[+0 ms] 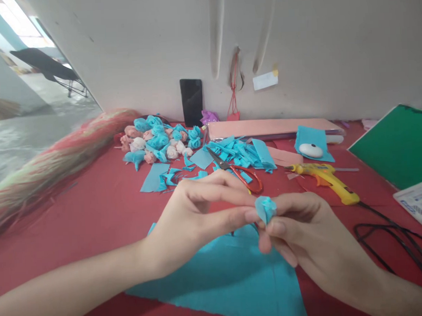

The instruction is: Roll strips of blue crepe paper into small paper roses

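Observation:
A small blue crepe paper flower [265,208] is pinched between the fingertips of both hands, its ruffled top facing up. My left hand [206,209] holds it from the left with thumb and index finger. From the right, my right hand [301,228] grips its lower part, other fingers curled beneath. Under the hands lies a large blue crepe paper sheet [233,278]. Just beyond them, scissors [237,168] with red handles rest against a heap of cut blue paper strips [238,152].
Pink, white and blue paper flowers [157,139] are piled at the back left. A yellow glue gun [329,178] and its black cable [385,229] lie at right, near a green board [399,145]. A black phone [192,103] leans on the wall.

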### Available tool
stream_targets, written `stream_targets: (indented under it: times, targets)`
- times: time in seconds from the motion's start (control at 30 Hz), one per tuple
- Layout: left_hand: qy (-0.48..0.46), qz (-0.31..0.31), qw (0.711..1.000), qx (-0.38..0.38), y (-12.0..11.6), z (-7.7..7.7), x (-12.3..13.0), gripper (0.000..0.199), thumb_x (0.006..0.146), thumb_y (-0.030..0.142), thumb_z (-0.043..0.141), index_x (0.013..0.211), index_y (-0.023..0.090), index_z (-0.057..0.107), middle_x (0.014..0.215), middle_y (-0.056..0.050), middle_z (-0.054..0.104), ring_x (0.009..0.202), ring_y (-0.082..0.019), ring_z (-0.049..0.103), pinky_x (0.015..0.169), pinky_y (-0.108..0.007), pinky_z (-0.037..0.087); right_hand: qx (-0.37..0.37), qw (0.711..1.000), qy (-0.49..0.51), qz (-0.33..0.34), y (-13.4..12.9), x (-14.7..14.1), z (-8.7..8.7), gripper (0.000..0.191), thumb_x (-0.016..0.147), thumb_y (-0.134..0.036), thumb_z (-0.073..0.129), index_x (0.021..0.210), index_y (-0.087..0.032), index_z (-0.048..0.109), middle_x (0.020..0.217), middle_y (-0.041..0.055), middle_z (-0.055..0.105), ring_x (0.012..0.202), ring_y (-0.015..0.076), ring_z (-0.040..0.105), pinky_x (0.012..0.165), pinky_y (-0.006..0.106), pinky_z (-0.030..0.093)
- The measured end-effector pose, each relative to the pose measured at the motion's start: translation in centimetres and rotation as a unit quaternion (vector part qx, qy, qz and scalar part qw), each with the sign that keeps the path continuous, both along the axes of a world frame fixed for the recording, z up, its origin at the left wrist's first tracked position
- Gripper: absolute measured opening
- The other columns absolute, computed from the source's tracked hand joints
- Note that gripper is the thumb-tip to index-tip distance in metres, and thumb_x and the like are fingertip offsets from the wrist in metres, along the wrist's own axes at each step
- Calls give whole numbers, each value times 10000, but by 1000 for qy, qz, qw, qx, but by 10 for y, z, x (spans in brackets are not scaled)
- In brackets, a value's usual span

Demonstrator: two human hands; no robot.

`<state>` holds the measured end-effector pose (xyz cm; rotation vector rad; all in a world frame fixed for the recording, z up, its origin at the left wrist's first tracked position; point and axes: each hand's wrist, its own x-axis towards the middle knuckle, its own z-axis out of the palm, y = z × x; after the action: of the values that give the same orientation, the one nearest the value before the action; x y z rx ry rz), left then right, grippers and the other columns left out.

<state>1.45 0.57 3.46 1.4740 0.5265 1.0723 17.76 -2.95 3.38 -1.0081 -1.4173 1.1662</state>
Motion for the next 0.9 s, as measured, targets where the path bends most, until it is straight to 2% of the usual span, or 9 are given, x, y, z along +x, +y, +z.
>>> stream_targets:
  times: [0.17,0.27,0.4,0.5,0.6,0.7,0.77,0.9]
  targets:
    - [-12,-20,999,-36,0,-1,1,151,759,109,758,751,253,804,712,-2,613,661,-90,573,580,-161,531,13,1000,-21,-2,2,-2,2,288,796,-481,703,758,-201,755,580,14,691,412,93,522,361,204,433]
    - [-16,-24,998,-49,0,-3,2,164,761,101,755,756,258,803,721,2,626,670,-86,577,588,-161,527,-32,999,23,15,1,3,-1,259,791,-445,719,722,-197,753,562,10,689,377,78,490,341,191,415]
    - [-25,-27,997,-61,1,-7,2,186,761,81,748,743,259,797,705,9,639,695,-84,580,605,-158,513,-136,975,147,97,1,7,-6,99,768,-286,767,678,-247,762,559,-23,706,357,34,433,352,133,389]
    - [-37,-25,997,-67,0,-9,3,176,761,86,748,743,256,790,723,11,642,703,-90,590,597,-174,504,-160,965,176,110,1,6,-8,82,745,-216,785,694,-279,776,581,-33,721,374,18,447,378,99,396]
    - [-54,-3,997,-58,-2,-11,5,170,755,72,744,725,236,775,720,21,635,703,-83,589,618,-174,501,-102,987,114,46,0,3,-7,109,711,-160,786,706,-269,783,564,-30,708,393,31,486,388,103,418]
    - [-61,33,997,-41,-3,-12,8,168,747,56,730,699,215,758,692,26,625,659,-77,562,569,-166,483,19,999,15,-43,-4,1,-4,217,644,-64,773,709,-270,783,519,-56,676,405,49,505,386,109,425]
    - [-60,57,996,-29,-4,-12,10,170,740,51,726,691,212,749,693,25,630,653,-81,562,562,-173,482,97,990,-46,-95,-6,1,-3,233,608,-32,770,685,-252,772,498,-74,653,388,44,486,365,103,400]
    - [-57,86,995,3,-5,-15,11,163,724,51,738,673,205,735,702,23,639,710,-100,603,669,-204,519,201,955,-140,-166,-9,1,-1,130,630,-77,768,647,-203,737,507,-73,650,357,25,440,349,97,371]
